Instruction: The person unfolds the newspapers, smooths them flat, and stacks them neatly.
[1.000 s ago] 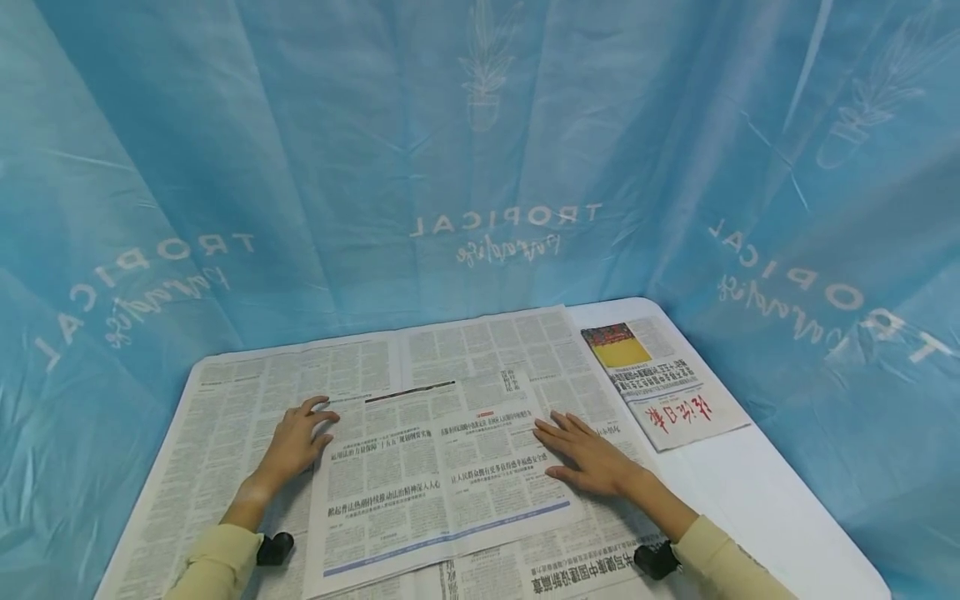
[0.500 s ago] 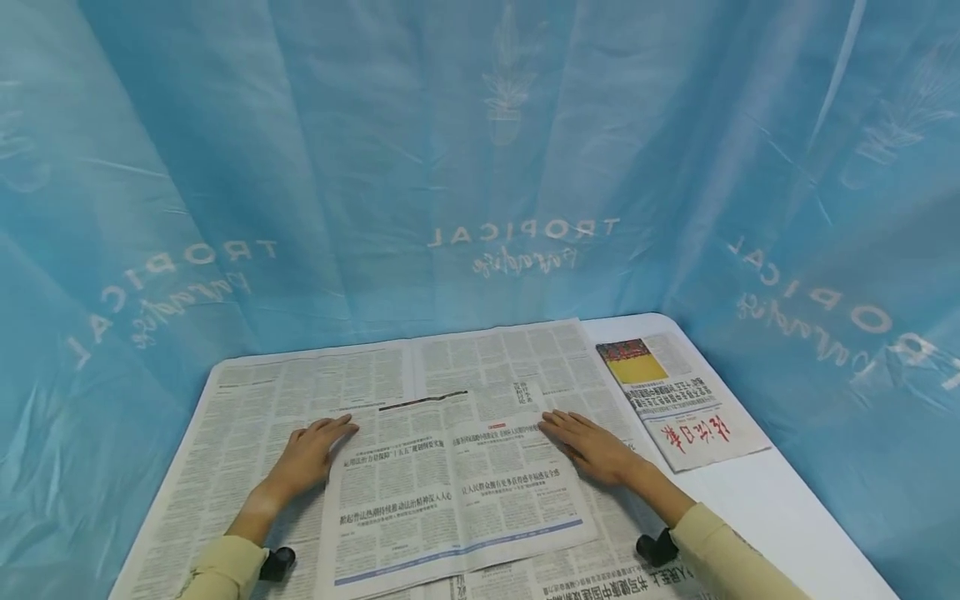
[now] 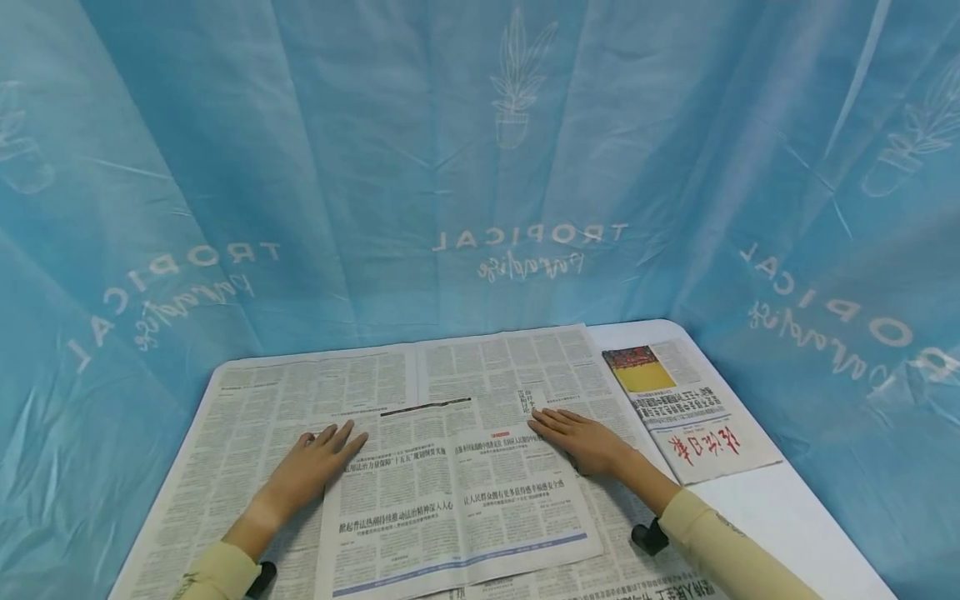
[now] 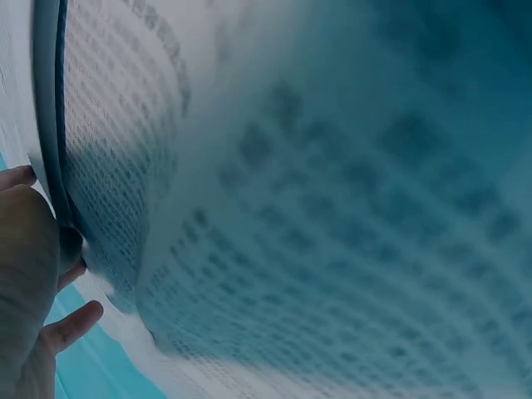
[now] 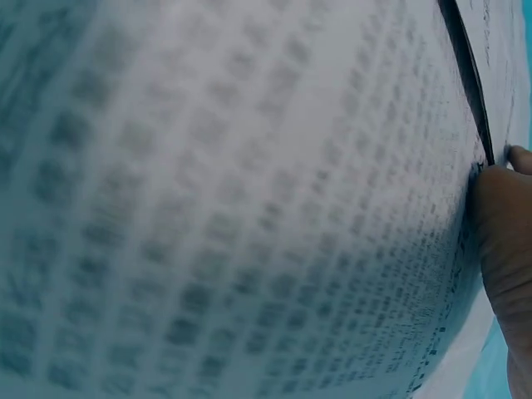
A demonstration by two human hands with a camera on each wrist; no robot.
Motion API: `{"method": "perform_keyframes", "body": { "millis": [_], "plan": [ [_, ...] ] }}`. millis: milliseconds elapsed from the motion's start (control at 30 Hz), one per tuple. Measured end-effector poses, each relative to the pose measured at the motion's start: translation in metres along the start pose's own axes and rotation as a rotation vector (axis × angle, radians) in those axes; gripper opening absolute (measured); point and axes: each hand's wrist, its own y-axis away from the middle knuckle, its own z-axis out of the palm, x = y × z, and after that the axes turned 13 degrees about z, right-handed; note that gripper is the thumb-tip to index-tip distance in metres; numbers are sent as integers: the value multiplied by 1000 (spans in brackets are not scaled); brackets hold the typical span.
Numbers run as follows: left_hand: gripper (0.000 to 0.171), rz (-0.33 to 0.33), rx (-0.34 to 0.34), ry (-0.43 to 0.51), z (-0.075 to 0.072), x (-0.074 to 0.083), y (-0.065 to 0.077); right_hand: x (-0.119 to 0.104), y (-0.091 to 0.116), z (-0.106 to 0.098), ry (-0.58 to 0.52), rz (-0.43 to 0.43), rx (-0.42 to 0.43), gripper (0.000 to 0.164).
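Extended in a loose fan, with the fingers (image 3: 341, 437) of the left hand (image 3: 309, 468) reaching over the upper left margin of an open newspaper (image 3: 480, 521); impossible to tell whether pressing or only grazing the print. Laid across the upper right part of the same newspaper with the right hand (image 3: 588, 444), likewise uncurled, nearly straight in the fingers and pointing inward to the left. In the left wrist view, showing only part of the hand at the left edge beside newsprint (image 4: 316, 266), too close and blurred to read; in the right wrist view, much the same, mirrored, with the hand at the right edge. Fitted at each wrist with a small black device (image 3: 649, 538), and clothed above that in pale yellow sleeves (image 3: 738, 550). Lying flat between the hands, creased down the middle, edged in blue on the near side, and resting on a larger spread newspaper (image 3: 187, 467). Covering in turn most of a white surface (image 3: 780, 525), right up to the far edge. Well apart, toward the right, carrying also a folded newspaper (image 3: 693, 412), set aslant, with red characters at its near end and a yellow-and-red picture at its far end. Enclosed at back and sides by a blue curtain (image 3: 360, 183), printed with white plant outlines and reversed "TROPICAL" lettering.
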Motion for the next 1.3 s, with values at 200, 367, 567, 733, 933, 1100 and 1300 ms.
{"method": "perform_keyframes", "body": {
  "millis": [200, 367, 567, 733, 933, 1100, 1300],
  "plan": [
    [59, -8, -28, 18, 3, -3, 4, -1, 2, 2, -8, 12, 24, 63],
    [60, -22, -45, 86, 3, -10, 5, 0, 0, 4, -22, 18, 31, 63],
    [53, -84, -22, 236, 1, -15, 4, 1, -1, 4, -35, 41, 23, 64],
    [45, -123, -1, 318, 1, -15, 4, -1, 0, 3, -37, 48, 22, 65],
    [52, -102, 30, 375, 1, -18, 7, -5, 1, 3, -20, 58, -11, 72],
    [59, -106, 42, 418, 1, -22, 6, -5, 0, 4, -31, 81, -15, 76],
    [60, -164, 75, 502, 2, -21, 2, -6, 0, 3, -47, 91, -7, 67]
  ]
}}
